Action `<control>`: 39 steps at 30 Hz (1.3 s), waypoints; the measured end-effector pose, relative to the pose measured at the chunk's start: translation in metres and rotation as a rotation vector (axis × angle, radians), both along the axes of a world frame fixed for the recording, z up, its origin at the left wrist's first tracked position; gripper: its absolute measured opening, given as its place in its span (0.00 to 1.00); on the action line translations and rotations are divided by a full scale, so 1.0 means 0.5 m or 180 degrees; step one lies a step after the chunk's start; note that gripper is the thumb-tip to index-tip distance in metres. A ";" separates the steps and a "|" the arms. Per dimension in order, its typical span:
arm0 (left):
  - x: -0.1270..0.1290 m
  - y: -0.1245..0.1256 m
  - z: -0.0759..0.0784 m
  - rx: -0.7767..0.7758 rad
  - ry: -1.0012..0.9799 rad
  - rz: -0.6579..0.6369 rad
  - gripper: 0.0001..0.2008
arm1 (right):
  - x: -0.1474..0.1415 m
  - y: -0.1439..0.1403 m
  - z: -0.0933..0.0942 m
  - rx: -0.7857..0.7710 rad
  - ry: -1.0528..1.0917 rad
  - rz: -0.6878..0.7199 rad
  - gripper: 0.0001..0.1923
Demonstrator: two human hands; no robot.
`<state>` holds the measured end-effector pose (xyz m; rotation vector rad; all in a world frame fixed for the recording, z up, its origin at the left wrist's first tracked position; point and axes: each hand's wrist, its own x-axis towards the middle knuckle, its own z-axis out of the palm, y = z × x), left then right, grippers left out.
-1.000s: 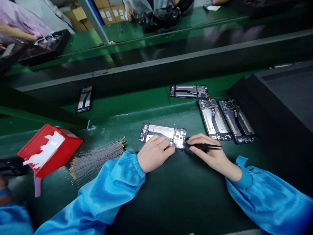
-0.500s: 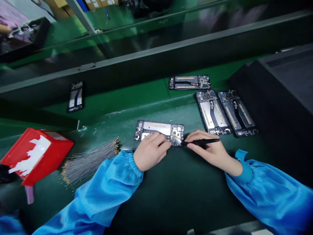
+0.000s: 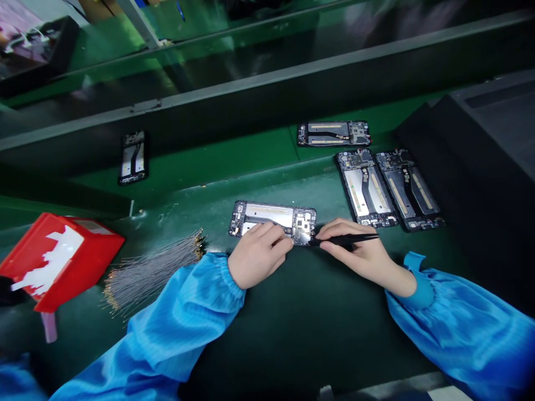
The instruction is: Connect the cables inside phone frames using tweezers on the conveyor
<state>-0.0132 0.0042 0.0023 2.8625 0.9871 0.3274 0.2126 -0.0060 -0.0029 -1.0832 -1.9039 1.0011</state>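
Your right hand [image 3: 359, 253] pinches thin black tweezers [image 3: 349, 239] between thumb and fingers, the tips pressed together and pointing left onto the right end of the phone [image 3: 273, 218]. Your left hand [image 3: 257, 253] lies with curled fingers pressing down on that phone's near edge, holding nothing. The phone is a flat open frame, back off, with a pale metal plate and a dark circuit board at its right end, lying lengthwise on the dark green mat [image 3: 292, 323] just beyond both hands. Near you the mat is bare and smooth. To the right, two more open frames [image 3: 387, 189] lie side by side, a third [image 3: 334, 133] beyond them, beside a large black box [image 3: 480, 167]. To the left lies a fan of thin grey wires [image 3: 154, 273], then a red bin [image 3: 58, 259]; a further frame [image 3: 134, 157] sits far left.
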 end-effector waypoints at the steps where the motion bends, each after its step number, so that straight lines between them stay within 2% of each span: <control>1: 0.000 0.000 0.000 -0.0009 0.0003 0.0003 0.08 | 0.000 0.000 0.000 0.0018 -0.0019 0.0021 0.04; 4: 0.000 0.000 0.001 -0.0022 -0.0002 0.0004 0.08 | -0.003 -0.001 0.002 0.0193 -0.0071 0.0204 0.05; 9: 0.001 0.000 0.000 0.0007 0.0009 0.0004 0.08 | -0.008 -0.002 0.010 0.0768 -0.0265 0.0517 0.06; 15: 0.002 0.001 0.003 -0.0061 0.0027 0.0011 0.09 | -0.015 -0.008 0.017 0.1034 -0.0700 0.0686 0.05; 20: 0.000 0.003 -0.001 -0.0127 0.0026 0.0059 0.10 | -0.011 0.000 0.009 0.0706 -0.0241 0.0429 0.04; 22: 0.001 0.004 -0.003 -0.0144 0.0015 0.0115 0.10 | -0.007 0.013 0.010 0.0579 -0.0040 0.0275 0.07; 24: 0.003 0.006 -0.006 -0.0139 -0.0010 0.0213 0.10 | -0.005 0.028 0.012 0.0535 -0.0222 0.0306 0.13; 28: 0.010 0.009 -0.004 -0.0137 -0.0048 0.0391 0.10 | -0.013 0.052 0.012 0.0497 -0.1157 0.0461 0.28; 30: 0.014 0.011 -0.003 -0.0161 -0.0076 0.0438 0.10 | -0.020 0.057 0.008 0.0559 -0.1400 0.0507 0.33; 37: 0.012 0.013 -0.005 -0.0432 -0.0345 0.0508 0.12 | -0.034 0.054 0.008 0.0623 -0.1557 0.0501 0.31; 39: 0.008 0.008 -0.005 -0.0593 -0.0440 0.0376 0.13 | -0.037 0.053 0.011 0.0535 -0.1541 0.0477 0.30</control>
